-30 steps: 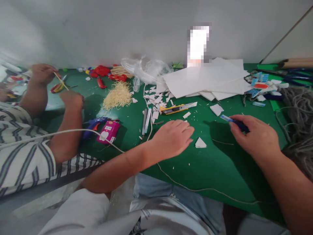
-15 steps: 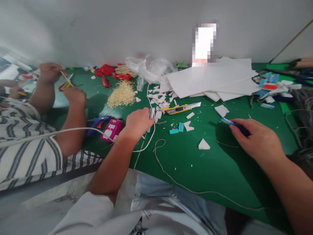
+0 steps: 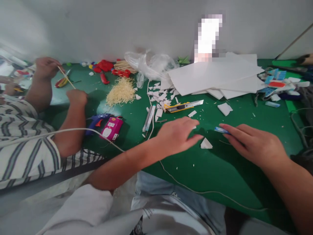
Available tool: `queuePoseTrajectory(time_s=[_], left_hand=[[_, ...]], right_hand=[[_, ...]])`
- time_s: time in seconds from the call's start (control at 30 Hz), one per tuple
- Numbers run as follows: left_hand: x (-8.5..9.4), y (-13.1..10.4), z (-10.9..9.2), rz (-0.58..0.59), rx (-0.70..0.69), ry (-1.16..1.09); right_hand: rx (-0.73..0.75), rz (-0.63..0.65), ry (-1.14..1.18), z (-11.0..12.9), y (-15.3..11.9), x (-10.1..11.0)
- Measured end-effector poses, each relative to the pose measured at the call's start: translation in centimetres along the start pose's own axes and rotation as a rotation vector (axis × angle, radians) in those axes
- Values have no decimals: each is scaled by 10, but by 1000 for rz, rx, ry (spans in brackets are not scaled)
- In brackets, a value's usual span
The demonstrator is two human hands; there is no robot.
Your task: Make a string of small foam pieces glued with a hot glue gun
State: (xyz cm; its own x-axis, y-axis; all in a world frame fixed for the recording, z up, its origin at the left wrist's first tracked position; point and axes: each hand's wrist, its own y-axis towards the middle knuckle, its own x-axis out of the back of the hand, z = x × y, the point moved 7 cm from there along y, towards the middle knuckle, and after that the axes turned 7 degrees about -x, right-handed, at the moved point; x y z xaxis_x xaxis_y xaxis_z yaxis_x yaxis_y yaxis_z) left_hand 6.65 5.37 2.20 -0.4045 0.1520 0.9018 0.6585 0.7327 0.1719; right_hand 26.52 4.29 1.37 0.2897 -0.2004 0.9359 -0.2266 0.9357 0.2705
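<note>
My left hand (image 3: 179, 135) is over the middle of the green table (image 3: 195, 182), its fingers apart and pointing right, with nothing seen in it. A triangular white scrap (image 3: 206, 143) lies just beyond its fingertips. In my right hand (image 3: 254, 142), thumb and fingers pinch a small blue and white piece (image 3: 221, 130); its other end is hidden by the fingers. A yellow utility knife (image 3: 184, 106) lies above my left hand. Left of it, a slim grey and white object (image 3: 149, 119) rests beside a white cable.
White sheets (image 3: 212, 78) lie at the back, near many white scraps (image 3: 160, 96) and a plastic bag (image 3: 156, 65). Shredded straw (image 3: 121, 92), a magenta box (image 3: 112, 129) and a blue glue gun (image 3: 95, 123) are left. Another person's hands (image 3: 77, 97) hold a thin stick.
My left hand has let go of the slim grey and white object and moved right, its fingers now spread. My right hand has shifted slightly left with the blue and white piece.
</note>
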Motion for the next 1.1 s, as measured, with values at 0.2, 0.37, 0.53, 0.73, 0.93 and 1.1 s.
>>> queuePoseTrajectory(time_s=[0.2,0.37,0.53,0.73,0.93,1.1], left_hand=[[-41,26,-15,245,91,-252],[-41,26,-9,166,129,-608],[-44,18,-9,104,200,-835],[-41,15,-5,47,216,-826],[-31,11,-10,-32,190,-617],[-12,2,-4,-169,157,-574]], right_hand=[[222,-10,-31,21,-8,0],[440,-176,-134,36,-17,7],[511,-275,-135,48,-21,11],[445,-288,-109,48,-17,11],[455,-277,-77,54,-14,13],[301,-334,-36,32,-15,26]])
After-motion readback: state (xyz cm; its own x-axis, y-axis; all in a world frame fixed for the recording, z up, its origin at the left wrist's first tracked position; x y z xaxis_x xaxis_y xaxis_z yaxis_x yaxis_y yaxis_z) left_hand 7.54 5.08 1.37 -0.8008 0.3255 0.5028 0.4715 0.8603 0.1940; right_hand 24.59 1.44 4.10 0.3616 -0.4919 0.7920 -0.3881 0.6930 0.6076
